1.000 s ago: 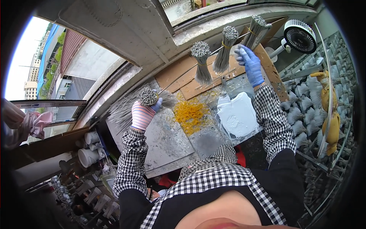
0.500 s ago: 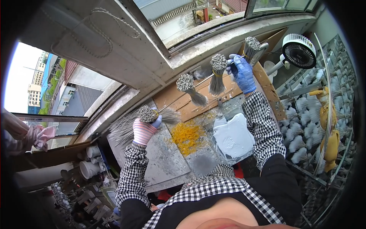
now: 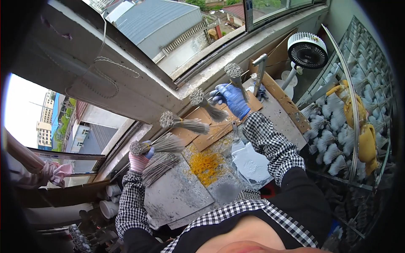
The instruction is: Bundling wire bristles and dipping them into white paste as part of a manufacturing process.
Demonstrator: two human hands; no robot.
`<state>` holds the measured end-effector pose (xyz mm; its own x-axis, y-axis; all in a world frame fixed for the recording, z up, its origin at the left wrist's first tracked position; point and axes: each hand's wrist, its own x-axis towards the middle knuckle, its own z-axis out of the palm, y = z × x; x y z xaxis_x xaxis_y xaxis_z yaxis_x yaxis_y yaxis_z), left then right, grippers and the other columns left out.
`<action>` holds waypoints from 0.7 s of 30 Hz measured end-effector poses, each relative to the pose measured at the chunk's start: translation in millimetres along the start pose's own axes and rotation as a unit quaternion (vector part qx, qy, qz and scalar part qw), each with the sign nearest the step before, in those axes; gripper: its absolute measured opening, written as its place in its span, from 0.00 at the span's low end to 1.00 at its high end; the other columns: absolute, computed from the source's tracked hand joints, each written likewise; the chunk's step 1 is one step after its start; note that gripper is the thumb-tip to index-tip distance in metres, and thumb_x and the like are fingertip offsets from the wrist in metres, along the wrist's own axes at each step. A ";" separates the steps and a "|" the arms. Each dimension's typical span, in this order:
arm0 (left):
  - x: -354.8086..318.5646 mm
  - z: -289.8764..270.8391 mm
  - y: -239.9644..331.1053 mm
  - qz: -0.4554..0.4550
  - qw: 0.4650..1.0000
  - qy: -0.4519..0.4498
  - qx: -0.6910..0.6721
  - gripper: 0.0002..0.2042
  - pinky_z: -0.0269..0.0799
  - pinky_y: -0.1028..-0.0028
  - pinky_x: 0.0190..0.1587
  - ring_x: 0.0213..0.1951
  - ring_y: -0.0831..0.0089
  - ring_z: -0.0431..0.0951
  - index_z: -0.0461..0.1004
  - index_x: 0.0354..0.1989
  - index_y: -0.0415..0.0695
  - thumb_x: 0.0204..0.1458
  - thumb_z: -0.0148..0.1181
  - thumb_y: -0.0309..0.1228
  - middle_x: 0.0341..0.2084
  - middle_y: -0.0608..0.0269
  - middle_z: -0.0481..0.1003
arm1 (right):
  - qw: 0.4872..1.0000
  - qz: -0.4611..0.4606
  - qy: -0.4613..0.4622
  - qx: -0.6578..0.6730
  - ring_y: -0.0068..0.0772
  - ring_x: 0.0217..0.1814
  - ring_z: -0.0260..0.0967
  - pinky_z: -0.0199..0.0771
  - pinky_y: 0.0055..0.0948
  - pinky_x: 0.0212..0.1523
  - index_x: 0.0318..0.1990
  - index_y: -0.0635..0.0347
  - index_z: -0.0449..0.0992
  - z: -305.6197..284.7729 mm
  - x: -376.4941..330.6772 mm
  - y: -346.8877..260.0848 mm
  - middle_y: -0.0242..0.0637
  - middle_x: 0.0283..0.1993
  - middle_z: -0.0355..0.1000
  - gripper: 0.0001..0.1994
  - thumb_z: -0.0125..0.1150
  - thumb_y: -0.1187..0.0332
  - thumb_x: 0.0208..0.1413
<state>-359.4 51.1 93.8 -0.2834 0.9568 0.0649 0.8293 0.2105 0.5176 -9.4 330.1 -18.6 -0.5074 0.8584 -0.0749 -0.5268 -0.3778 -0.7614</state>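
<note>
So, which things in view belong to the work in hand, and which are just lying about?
In the work:
grey wire bundles, one at the left hand
rod at the right hand
probably yellow bands

Apparently nearby:
fan
pink cloth
white buckets

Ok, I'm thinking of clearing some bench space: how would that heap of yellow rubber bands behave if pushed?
The heap of yellow rubber bands would probably shift as a loose tangle, since its loops overlap. It may shed strays, as single bands already lie around its edges. It's likely light and floppy, given how thin the bands look.
</note>
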 end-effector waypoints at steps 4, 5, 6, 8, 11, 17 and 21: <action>-34.7 -20.3 -11.7 0.052 0.995 -0.018 0.080 0.15 0.77 0.73 0.45 0.35 0.70 0.83 0.80 0.42 0.42 0.48 0.72 0.34 0.33 0.63 0.82 | 0.999 -0.037 0.001 -0.026 0.24 0.34 0.77 0.77 0.20 0.32 0.48 0.64 0.72 13.4 -32.6 19.3 0.43 0.40 0.79 0.12 0.49 0.64 0.71; -42.6 -31.4 4.2 0.068 0.994 -0.025 0.078 0.15 0.77 0.72 0.42 0.33 0.70 0.82 0.80 0.42 0.42 0.48 0.71 0.35 0.30 0.63 0.82 | 0.998 -0.054 -0.001 -0.011 0.25 0.35 0.77 0.77 0.20 0.32 0.49 0.64 0.72 18.8 -46.6 13.4 0.43 0.41 0.79 0.12 0.49 0.64 0.71; -52.2 -41.6 3.4 0.098 0.988 -0.017 0.118 0.16 0.76 0.71 0.41 0.32 0.71 0.82 0.80 0.42 0.42 0.47 0.71 0.35 0.28 0.63 0.81 | 0.998 -0.069 -0.003 0.003 0.25 0.35 0.77 0.77 0.21 0.33 0.49 0.63 0.72 24.3 -64.4 10.2 0.43 0.42 0.79 0.11 0.50 0.64 0.70; -74.8 -69.9 34.8 0.085 0.990 -0.005 0.112 0.15 0.76 0.72 0.40 0.32 0.70 0.81 0.80 0.42 0.42 0.48 0.71 0.35 0.28 0.63 0.81 | 0.996 -0.084 0.003 0.016 0.24 0.35 0.77 0.77 0.20 0.33 0.49 0.64 0.72 47.0 -107.3 -13.1 0.43 0.42 0.79 0.11 0.49 0.65 0.71; -97.3 -104.6 65.7 0.133 0.989 -0.024 0.066 0.16 0.77 0.71 0.39 0.32 0.71 0.81 0.79 0.43 0.40 0.47 0.72 0.32 0.30 0.60 0.81 | 0.992 -0.124 0.016 0.033 0.24 0.35 0.78 0.77 0.20 0.33 0.49 0.64 0.72 66.9 -171.9 -41.5 0.44 0.42 0.79 0.11 0.49 0.65 0.71; -157.5 -116.8 102.2 0.191 0.975 -0.101 -0.044 0.17 0.76 0.70 0.47 0.40 0.68 0.81 0.75 0.47 0.38 0.47 0.70 0.22 0.41 0.56 0.80 | 0.972 -0.204 0.109 -0.044 0.25 0.36 0.78 0.77 0.22 0.34 0.48 0.64 0.73 89.1 -348.8 -83.9 0.41 0.41 0.79 0.14 0.51 0.61 0.70; -222.7 -125.9 76.5 0.325 0.938 -0.100 -0.061 0.19 0.74 0.68 0.53 0.46 0.66 0.79 0.73 0.47 0.37 0.47 0.70 0.22 0.45 0.53 0.78 | 0.949 -0.263 0.129 -0.116 0.27 0.34 0.79 0.77 0.22 0.33 0.47 0.66 0.72 126.0 -471.8 -94.5 0.43 0.41 0.80 0.13 0.52 0.63 0.69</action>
<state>-293.5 -171.1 226.3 0.3697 0.8963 0.2448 0.7315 -0.4432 0.5182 193.9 -82.9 169.8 -0.0165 0.9745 0.2239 -0.4813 0.1885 -0.8560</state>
